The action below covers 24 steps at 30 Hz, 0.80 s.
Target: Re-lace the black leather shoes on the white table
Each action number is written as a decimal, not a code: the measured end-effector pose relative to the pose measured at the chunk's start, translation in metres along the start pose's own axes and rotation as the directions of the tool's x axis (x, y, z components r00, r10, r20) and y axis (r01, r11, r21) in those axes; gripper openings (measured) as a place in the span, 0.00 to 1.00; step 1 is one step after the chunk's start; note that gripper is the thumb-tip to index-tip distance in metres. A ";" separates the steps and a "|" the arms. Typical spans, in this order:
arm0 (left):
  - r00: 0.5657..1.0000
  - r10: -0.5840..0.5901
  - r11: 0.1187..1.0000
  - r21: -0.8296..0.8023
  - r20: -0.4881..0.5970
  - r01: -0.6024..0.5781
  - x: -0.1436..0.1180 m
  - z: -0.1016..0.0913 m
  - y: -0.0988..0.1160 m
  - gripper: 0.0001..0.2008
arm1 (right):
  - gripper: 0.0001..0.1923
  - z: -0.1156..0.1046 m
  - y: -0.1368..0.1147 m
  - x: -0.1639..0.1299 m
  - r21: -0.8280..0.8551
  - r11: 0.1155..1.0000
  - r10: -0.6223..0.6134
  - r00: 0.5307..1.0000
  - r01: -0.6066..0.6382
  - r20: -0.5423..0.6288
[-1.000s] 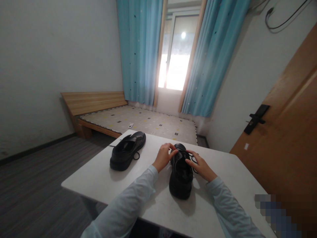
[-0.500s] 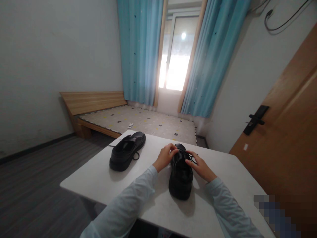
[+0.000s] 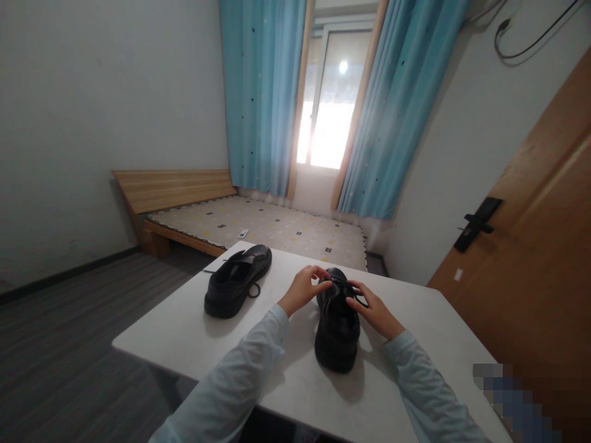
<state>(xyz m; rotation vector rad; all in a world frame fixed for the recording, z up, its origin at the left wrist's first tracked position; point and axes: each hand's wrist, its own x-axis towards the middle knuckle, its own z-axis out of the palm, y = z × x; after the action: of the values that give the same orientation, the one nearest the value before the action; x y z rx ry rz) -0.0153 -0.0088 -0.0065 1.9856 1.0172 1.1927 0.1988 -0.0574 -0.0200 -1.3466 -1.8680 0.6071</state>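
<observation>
Your left hand [image 3: 302,290] has its thumb and forefinger pinched narrow on a black lace [image 3: 333,284] at the far end of the black shoe [image 3: 338,323], with the other fingers curled over the shoe's left side. Your right hand [image 3: 375,311] rests on the shoe's right side, its fingertips pressed to the lacing near the top, where a thin lace end runs out beside them; you cannot tell from here whether that grip is closed on the lace or only touching it. The shoe stands upright on its sole, near the middle of the white counter [image 3: 184,335], its length running from the near edge toward the far edge. Both pale blue sleeves [image 3: 240,375] reach in over the near edge. A second black shoe [image 3: 236,288] lies well apart to the left, close to the counter's far left corner, with a loose lace loop beside it. Beyond the far edge there is a low wooden bed [image 3: 258,224] with a patterned mattress, blue curtains [image 3: 263,92] around a bright window, and a wooden door [image 3: 530,246] on the right.
</observation>
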 end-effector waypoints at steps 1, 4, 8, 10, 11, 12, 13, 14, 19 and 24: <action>1.000 0.007 0.999 0.032 0.005 -0.007 -0.001 0.002 0.000 0.08 | 0.26 0.000 -0.001 0.000 0.000 1.000 0.001 1.000 -0.001 0.002; 1.000 0.011 0.997 0.070 0.005 -0.011 0.000 0.005 -0.004 0.06 | 0.26 -0.001 -0.002 -0.001 -0.009 1.000 0.007 1.000 -0.007 0.007; 1.000 -0.026 0.999 -0.042 0.004 0.026 0.004 0.002 -0.007 0.07 | 0.26 -0.001 -0.002 -0.001 -0.015 1.000 0.001 1.000 -0.001 -0.002; 0.998 -0.051 0.985 -0.163 0.022 0.053 0.005 0.000 -0.005 0.09 | 0.25 -0.001 -0.001 -0.001 -0.018 1.000 -0.005 1.000 0.005 -0.007; 0.997 -0.065 0.972 -0.225 0.033 0.070 0.005 -0.002 -0.003 0.10 | 0.25 -0.001 0.000 -0.001 -0.020 1.000 -0.007 1.000 0.007 -0.009; 0.996 -0.083 0.955 -0.283 0.043 0.092 0.005 -0.003 0.000 0.11 | 0.25 -0.001 0.001 -0.001 -0.021 1.000 -0.009 1.000 0.009 -0.011; 0.993 -0.107 0.934 -0.336 0.054 0.119 0.004 -0.005 0.002 0.11 | 0.25 -0.001 0.001 -0.001 -0.020 1.000 -0.011 1.000 0.011 -0.012; 0.989 -0.134 0.911 -0.385 0.069 0.150 0.003 -0.006 0.004 0.12 | 0.25 -0.001 0.002 -0.001 -0.018 1.000 -0.013 1.000 0.013 -0.012; 0.967 -0.225 0.736 -0.629 0.120 0.250 0.000 -0.013 0.008 0.12 | 0.26 0.000 0.006 -0.001 -0.019 1.000 -0.008 1.000 0.008 -0.003; 0.967 -0.243 0.576 -0.790 0.080 0.211 0.003 -0.018 0.009 0.15 | 0.26 0.000 0.005 -0.002 -0.006 1.000 0.001 1.000 -0.001 -0.007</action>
<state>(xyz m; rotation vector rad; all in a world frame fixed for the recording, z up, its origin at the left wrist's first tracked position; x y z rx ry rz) -0.0275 -0.0093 0.0096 1.0767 0.5520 1.2366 0.2023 -0.0571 -0.0244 -1.3523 -1.8650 0.5967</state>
